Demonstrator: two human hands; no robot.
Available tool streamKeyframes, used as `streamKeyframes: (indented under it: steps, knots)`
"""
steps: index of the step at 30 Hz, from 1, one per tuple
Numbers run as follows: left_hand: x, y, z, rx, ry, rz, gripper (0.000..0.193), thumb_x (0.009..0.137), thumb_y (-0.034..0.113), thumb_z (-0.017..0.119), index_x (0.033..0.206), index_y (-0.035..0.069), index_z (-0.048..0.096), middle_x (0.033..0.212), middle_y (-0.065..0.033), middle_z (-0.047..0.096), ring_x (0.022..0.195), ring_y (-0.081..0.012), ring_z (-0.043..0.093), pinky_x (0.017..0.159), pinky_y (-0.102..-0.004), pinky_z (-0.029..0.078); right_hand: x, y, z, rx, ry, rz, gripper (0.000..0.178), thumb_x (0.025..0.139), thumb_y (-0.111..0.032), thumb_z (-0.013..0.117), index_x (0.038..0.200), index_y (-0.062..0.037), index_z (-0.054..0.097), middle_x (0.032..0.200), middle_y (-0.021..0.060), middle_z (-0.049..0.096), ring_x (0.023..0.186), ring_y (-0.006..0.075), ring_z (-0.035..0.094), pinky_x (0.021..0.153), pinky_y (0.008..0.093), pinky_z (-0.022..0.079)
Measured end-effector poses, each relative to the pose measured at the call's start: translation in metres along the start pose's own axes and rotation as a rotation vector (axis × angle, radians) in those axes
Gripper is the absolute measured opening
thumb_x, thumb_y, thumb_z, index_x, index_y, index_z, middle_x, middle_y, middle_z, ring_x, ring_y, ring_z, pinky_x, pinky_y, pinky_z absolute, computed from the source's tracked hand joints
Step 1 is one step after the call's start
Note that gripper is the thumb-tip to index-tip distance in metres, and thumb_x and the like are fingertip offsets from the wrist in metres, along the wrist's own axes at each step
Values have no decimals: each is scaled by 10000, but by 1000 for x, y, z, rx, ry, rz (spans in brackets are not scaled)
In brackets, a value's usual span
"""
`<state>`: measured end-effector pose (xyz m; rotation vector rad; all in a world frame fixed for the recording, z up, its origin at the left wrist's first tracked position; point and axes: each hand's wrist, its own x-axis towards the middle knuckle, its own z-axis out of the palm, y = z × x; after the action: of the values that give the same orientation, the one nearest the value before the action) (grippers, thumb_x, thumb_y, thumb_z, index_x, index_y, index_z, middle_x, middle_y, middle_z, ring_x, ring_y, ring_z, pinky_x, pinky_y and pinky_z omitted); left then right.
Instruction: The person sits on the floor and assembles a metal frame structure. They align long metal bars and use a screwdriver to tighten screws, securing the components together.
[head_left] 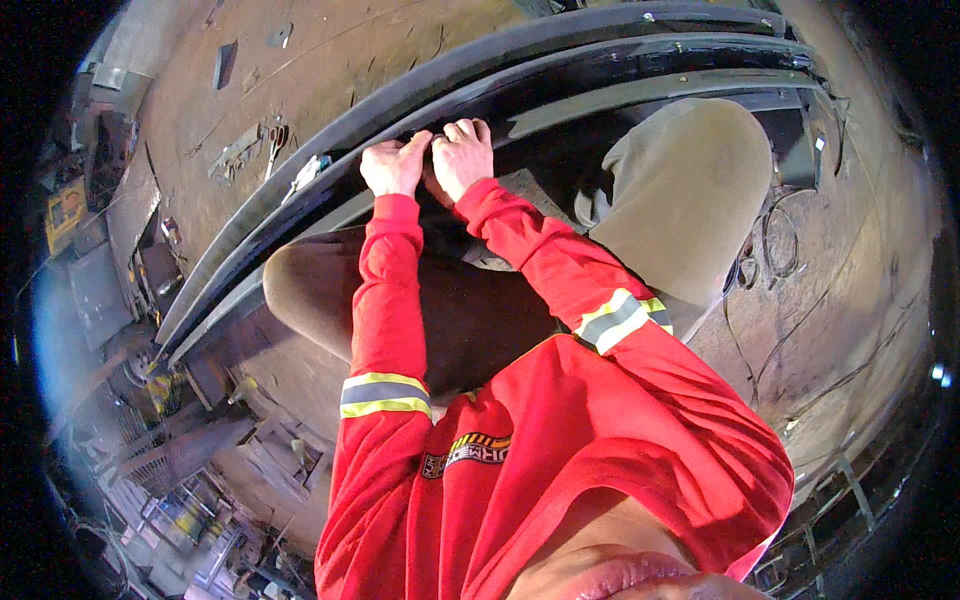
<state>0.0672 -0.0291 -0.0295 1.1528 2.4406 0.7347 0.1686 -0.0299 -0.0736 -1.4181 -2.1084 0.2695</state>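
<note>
My left hand (pixel 393 166) and my right hand (pixel 461 158) are side by side over a long dark metal beam (pixel 560 84) that runs across in front of my knees. The fingers of both hands are curled, and the thumb and index finger of my left one point toward the right one. Whatever they pinch is hidden between them. The beam looks like a channel with raised grey edges. A small whitish object (pixel 311 173), perhaps a crumpled rag or tube, lies on it to the left of my hands.
Beyond the beam, a red-handled tool (pixel 277 143) like scissors or pliers lies on the brown floor (pixel 330 60). A dark flat metal piece (pixel 225 65) is farther off. Black cables (pixel 782 240) coil at the right. Assorted equipment and a yellow box (pixel 67 212) stand at the left.
</note>
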Motion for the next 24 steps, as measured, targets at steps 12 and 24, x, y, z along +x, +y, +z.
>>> streamKeyframes:
  steps: [12, 24]
  knots:
    - [20, -26, -26, -297, -574, -47, 355, 825, 311, 668, 888, -38, 693, 757, -29, 648, 716, -97, 528, 706, -269, 433, -8, -8, 10, 176, 155, 25, 146, 713, -177, 569, 685, -68, 663, 812, 59, 614, 958, 221, 536, 955, 466, 329]
    - [8, -12, -6, 171, -78, 130, 436, 655, 400, 733, 545, -10, 638, 499, -137, 582, 472, -222, 588, 548, -346, 487, -2, -12, -8, 101, 25, 52, 184, 657, -259, 659, 674, -76, 660, 790, 70, 615, 939, 238, 553, 955, 444, 338]
